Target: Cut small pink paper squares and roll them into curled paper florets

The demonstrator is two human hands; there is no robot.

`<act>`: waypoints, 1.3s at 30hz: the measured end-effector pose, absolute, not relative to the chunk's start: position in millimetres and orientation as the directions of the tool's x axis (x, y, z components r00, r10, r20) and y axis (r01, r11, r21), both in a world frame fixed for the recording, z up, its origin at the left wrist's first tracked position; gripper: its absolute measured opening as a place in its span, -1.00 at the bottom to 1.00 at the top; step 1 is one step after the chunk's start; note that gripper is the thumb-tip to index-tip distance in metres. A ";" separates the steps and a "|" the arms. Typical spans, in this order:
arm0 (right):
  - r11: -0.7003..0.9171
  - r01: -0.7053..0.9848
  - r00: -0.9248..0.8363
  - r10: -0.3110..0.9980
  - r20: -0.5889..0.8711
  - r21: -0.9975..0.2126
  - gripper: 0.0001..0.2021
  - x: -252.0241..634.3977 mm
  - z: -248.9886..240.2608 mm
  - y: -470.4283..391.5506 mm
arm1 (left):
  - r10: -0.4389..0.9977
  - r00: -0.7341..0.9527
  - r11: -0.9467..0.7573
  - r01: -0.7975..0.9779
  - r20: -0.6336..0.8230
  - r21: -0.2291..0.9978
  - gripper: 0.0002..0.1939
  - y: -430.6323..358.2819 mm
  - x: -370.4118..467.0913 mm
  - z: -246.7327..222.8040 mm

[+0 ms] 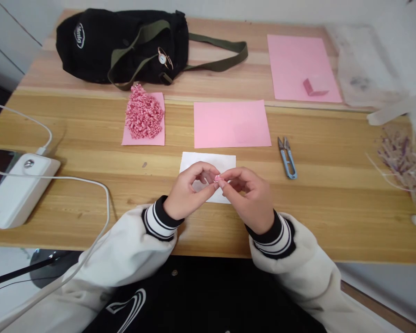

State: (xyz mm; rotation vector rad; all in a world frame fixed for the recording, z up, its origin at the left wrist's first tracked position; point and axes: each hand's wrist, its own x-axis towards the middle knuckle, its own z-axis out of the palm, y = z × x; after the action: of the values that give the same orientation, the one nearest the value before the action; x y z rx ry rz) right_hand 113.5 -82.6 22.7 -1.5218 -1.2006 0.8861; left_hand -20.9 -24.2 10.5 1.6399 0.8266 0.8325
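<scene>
My left hand (194, 187) and my right hand (247, 192) meet at their fingertips over a white sheet (208, 159). Between them, both thumbs and forefingers pinch a small pink piece (217, 178), too small to make out in detail. Beyond the hands lies a pink paper rectangle (232, 125). To its left, a heap of pink beaded stems (143, 113) rests on a smaller pink sheet (126, 138). Blue-handled thread snips (287, 158) lie to the right of my right hand, blades pointing away from me.
A black bag (97, 46) with green straps and a watch (162, 58) is at the back left. White power bank (19, 189) and cable (106, 203) lie left. Back right holds a pink sheet (294, 60) with a folded pink piece (314, 89); dried stems (400, 159) are far right.
</scene>
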 end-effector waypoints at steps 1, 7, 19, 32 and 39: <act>-0.047 0.260 0.247 0.969 0.020 -0.964 -0.95 113.4 22.9 -82.6 | 0.849 0.516 -0.191 0.107 0.110 0.976 -0.88 -24.2 -20.9 10.6; -0.056 0.260 0.258 0.966 0.014 -0.964 -0.94 113.6 22.9 -82.3 | 0.844 0.525 -0.192 0.110 0.107 0.975 -0.88 -24.3 -21.5 10.3; -0.043 0.249 0.266 0.964 0.026 -0.968 -0.96 116.0 25.0 -81.2 | 0.855 0.513 -0.163 0.128 0.075 0.978 -0.89 -23.6 -21.3 8.1; -0.075 0.039 0.261 0.963 -0.063 -0.996 -0.86 120.4 21.5 -78.8 | 0.868 0.492 -0.161 0.144 0.071 0.976 -0.92 -22.7 -21.1 7.8; -0.091 0.017 0.245 0.966 -0.084 -0.996 -0.83 120.2 19.8 -78.5 | 0.837 0.531 -0.201 0.074 0.132 0.977 -0.87 -24.3 -22.8 11.4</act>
State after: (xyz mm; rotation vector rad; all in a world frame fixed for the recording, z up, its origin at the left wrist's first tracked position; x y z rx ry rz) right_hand 120.2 -78.5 19.8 -1.4005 -1.0014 1.0729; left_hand -22.8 -24.3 11.4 1.6390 0.7853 0.8415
